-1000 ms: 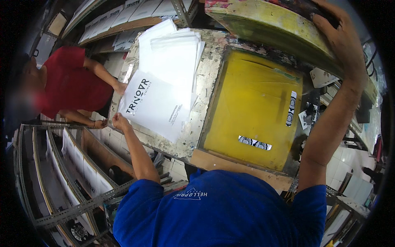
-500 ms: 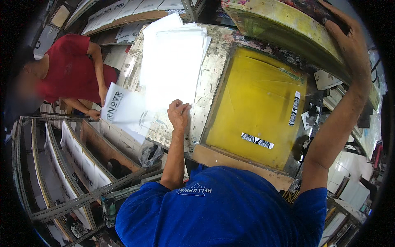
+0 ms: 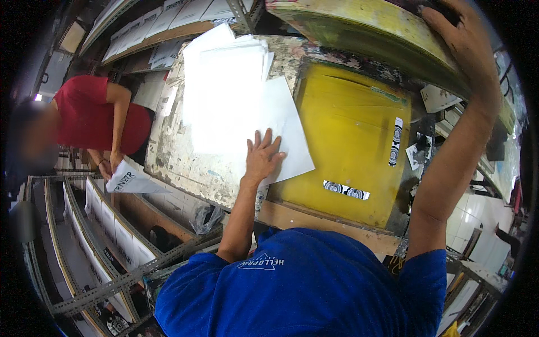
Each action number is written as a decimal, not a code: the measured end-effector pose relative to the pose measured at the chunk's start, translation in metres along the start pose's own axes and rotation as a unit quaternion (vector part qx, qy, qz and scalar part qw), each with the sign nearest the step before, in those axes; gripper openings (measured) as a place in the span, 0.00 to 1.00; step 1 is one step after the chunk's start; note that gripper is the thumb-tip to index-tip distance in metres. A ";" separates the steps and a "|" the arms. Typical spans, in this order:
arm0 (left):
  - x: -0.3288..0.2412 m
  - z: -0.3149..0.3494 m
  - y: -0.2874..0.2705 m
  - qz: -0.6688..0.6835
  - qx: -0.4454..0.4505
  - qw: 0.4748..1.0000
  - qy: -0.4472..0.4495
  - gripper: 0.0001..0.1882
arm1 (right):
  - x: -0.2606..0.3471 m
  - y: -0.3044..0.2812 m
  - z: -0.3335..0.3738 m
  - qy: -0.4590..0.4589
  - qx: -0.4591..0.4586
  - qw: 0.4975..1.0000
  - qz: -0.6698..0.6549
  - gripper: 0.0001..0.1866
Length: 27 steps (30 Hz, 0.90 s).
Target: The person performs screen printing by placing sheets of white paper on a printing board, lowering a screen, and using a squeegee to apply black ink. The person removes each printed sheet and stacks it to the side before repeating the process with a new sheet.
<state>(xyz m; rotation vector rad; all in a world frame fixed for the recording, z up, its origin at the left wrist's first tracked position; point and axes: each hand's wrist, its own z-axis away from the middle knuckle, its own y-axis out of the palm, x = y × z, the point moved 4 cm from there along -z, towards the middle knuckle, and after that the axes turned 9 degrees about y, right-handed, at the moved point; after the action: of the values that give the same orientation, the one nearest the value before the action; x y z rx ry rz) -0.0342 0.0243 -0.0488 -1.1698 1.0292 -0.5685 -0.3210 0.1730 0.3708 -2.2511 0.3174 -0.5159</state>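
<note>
My left hand (image 3: 263, 157) lies flat, fingers spread, on a blank white sheet (image 3: 278, 126) that slants from the white paper stack (image 3: 222, 95) onto the yellow printing bed (image 3: 348, 135). My right hand (image 3: 463, 48) is raised and grips the edge of the lifted screen frame (image 3: 365, 25), yellow-green with paint stains, above the bed. A black and white printed strip (image 3: 346, 190) lies near the bed's front edge.
A person in a red shirt (image 3: 92, 115) stands at the left holding a printed white sheet (image 3: 128, 181) over a metal drying rack (image 3: 95, 236) with several sheets. The worn, paint-flecked table (image 3: 179, 157) carries the stack. Shelves with papers (image 3: 163, 22) run behind.
My left hand let the printed sheet go to the person in red, then reached to the stack and slid a blank sheet toward the yellow bed. My right hand keeps the frame raised.
</note>
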 end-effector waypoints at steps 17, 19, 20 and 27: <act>-0.195 -0.110 0.095 0.040 0.039 0.951 0.303 0.35 | -0.051 0.006 -0.028 -0.031 0.036 0.993 -0.110 0.20; -0.200 -0.103 0.098 0.044 0.045 0.950 0.304 0.35 | -0.043 -0.003 -0.024 0.002 0.080 0.988 -0.129 0.21; -0.203 -0.100 0.099 0.044 0.046 0.949 0.307 0.35 | -0.043 -0.004 -0.023 0.016 0.089 0.988 -0.128 0.21; -0.206 -0.087 0.098 0.050 0.053 0.949 0.308 0.35 | -0.056 0.009 -0.029 -0.048 0.025 0.992 -0.110 0.20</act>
<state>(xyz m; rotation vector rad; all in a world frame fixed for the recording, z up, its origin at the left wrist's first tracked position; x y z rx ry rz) -0.2172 0.1844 -0.0711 -0.8480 1.5566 -0.9276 -0.3846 0.1696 0.3668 -2.2656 0.0063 -0.5199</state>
